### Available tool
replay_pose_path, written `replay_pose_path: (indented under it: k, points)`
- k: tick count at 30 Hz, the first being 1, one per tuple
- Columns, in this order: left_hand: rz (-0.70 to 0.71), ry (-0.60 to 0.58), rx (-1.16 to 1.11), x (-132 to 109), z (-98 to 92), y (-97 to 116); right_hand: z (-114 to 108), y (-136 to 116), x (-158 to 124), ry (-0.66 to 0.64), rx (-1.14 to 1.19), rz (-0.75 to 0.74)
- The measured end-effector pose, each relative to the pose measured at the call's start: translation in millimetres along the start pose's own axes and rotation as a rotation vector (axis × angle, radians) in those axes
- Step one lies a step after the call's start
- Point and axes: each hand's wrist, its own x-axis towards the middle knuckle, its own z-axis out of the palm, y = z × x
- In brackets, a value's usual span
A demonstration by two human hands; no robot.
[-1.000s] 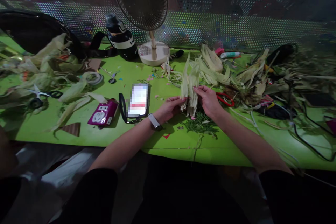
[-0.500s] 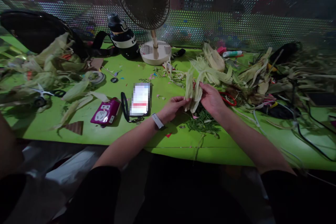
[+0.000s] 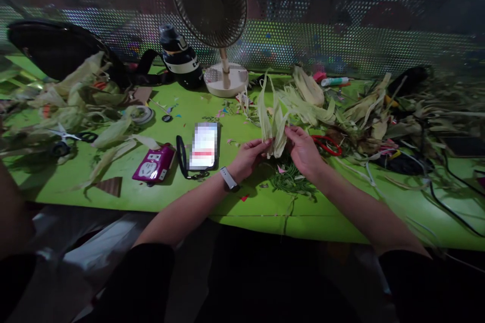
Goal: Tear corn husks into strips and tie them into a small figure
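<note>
Pale green corn husks stand upright in front of me, their tips fanned apart. My left hand pinches them near the bottom, thumb and fingers closed. On the other side, my right hand grips the edge of a husk between thumb and fingertips. Beneath both hands lies a clump of thin green stems, partly covered by my right hand. Red-handled scissors rest just beyond my right hand. More loose husks are spread behind the ones I hold.
A smartphone and purple case lie left on the green table. Behind stand a fan and black bottle. Black-handled scissors and heaped husks sit far left; cables run at right.
The husks in my hands now stand taller, with their strips spread into separate points. My right hand has shifted slightly down at the husk edge, while my left keeps its pinch.
</note>
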Motion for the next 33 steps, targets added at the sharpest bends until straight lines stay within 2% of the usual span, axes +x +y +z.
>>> replay_pose_path:
  k: [4, 8, 12, 16, 21, 24, 28, 33]
  points:
    - [0.014, -0.045, 0.025, -1.6, 0.4, -3.4, 6.7, 7.4, -4.7, 0.055, 0.061, 0.026]
    - [0.014, -0.069, 0.013, -3.3, 1.6, -3.7, 6.9, 7.6, -2.3, 0.162, 0.073, -0.013]
    - [0.003, -0.102, -0.022, -6.8, 1.8, -1.7, 3.5, 6.6, 1.3, 0.209, 0.020, -0.058]
    - [-0.028, -0.156, 0.086, -8.3, 0.5, -3.3, 2.0, 9.2, 0.5, 0.178, -0.100, -0.121]
    - [0.035, -0.056, 0.124, -4.7, -0.9, -6.2, 5.9, 6.5, -3.2, 0.167, -0.057, -0.160]
    - [0.042, -0.017, 0.105, -3.4, -1.4, -5.5, 7.3, 1.1, -5.0, 0.128, 0.004, -0.090]
    - [0.053, -0.036, 0.104, -5.2, 0.0, -5.1, 7.0, -1.0, -7.9, 0.016, -0.046, 0.058]
    - [0.056, -0.036, 0.058, -5.8, 2.3, -1.8, 1.4, -3.0, -3.3, 0.057, -0.080, -0.013]
